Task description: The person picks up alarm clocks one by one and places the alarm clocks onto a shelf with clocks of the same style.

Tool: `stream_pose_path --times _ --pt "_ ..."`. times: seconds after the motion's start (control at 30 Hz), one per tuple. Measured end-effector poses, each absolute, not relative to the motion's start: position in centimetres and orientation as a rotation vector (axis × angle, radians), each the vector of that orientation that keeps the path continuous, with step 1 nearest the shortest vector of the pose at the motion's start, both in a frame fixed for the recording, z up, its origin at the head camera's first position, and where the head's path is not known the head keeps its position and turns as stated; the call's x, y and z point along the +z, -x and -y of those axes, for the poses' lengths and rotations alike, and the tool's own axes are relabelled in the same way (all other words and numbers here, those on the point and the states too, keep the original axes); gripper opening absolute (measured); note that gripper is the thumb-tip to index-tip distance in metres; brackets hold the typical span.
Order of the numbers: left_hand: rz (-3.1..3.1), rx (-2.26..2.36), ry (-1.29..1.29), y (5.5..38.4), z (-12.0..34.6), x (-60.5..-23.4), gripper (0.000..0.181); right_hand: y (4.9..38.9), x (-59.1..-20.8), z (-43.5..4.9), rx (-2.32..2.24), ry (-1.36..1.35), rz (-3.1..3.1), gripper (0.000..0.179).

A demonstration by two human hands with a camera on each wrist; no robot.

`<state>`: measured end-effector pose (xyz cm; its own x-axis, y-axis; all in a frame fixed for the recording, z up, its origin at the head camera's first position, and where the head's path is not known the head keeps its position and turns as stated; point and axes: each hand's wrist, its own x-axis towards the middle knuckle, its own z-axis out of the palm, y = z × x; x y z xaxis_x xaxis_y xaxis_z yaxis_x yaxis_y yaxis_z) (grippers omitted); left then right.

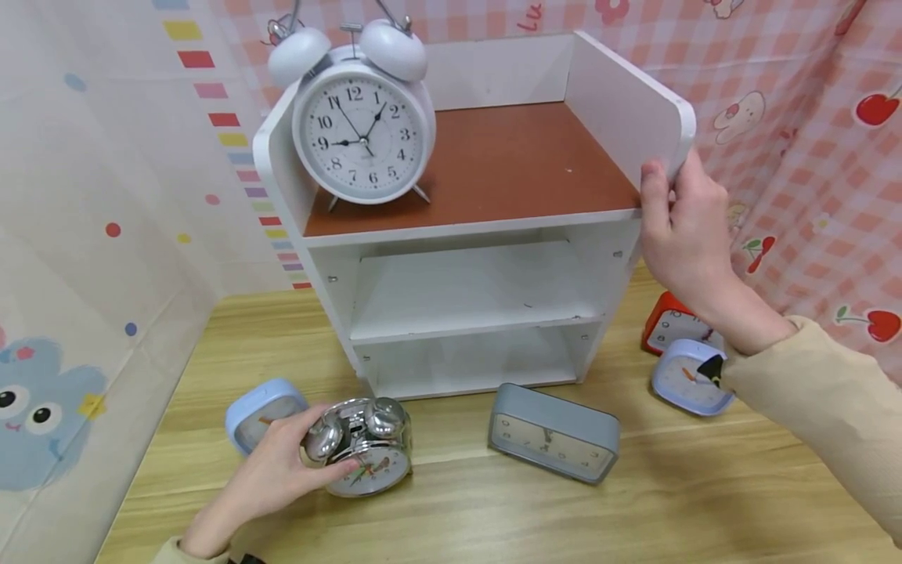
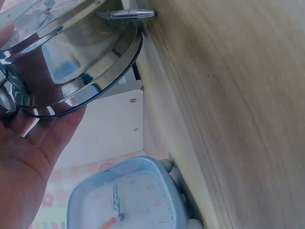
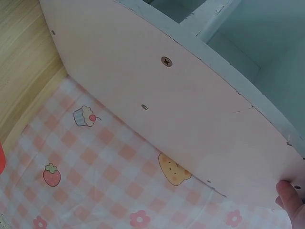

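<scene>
My left hand (image 1: 271, 470) grips a silver twin-bell alarm clock (image 1: 386, 464) low at the front left, thumb across its face and fingers behind. In the left wrist view one metal foot of the silver clock (image 2: 62, 67) is right at the wooden tabletop (image 2: 238, 95). A light blue alarm clock (image 2: 128, 195) stands beside that hand. My right hand (image 1: 687, 235) holds the front edge of the right side panel of a white shelf unit (image 1: 472, 229), near its top. In the right wrist view, fingers of the right hand (image 3: 291, 202) rest against that side panel (image 3: 157, 90).
A large white twin-bell clock (image 1: 362, 137) stands on the brown top shelf at left. A grey rectangular clock (image 1: 553, 431) lies before the unit. Red (image 1: 680, 327) and lavender (image 1: 687, 380) clocks sit at right, partly behind my sleeve. Patterned curtains (image 1: 761, 117) hang behind.
</scene>
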<state>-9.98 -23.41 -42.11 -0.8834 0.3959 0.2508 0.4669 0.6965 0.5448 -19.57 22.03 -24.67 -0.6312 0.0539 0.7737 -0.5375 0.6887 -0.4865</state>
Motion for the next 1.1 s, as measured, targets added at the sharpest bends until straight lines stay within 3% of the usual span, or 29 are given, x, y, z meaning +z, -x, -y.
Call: stream_pose_path --times 0.57,1.1 --pt "2.665 -0.898 0.723 9.9 22.7 -40.6 0.062 19.6 -24.7 -21.6 0.935 -0.385 2.067 0.038" --pt "2.460 -0.928 0.997 10.6 20.0 -36.2 0.063 19.4 -24.8 -21.9 0.947 -0.362 2.080 0.040"
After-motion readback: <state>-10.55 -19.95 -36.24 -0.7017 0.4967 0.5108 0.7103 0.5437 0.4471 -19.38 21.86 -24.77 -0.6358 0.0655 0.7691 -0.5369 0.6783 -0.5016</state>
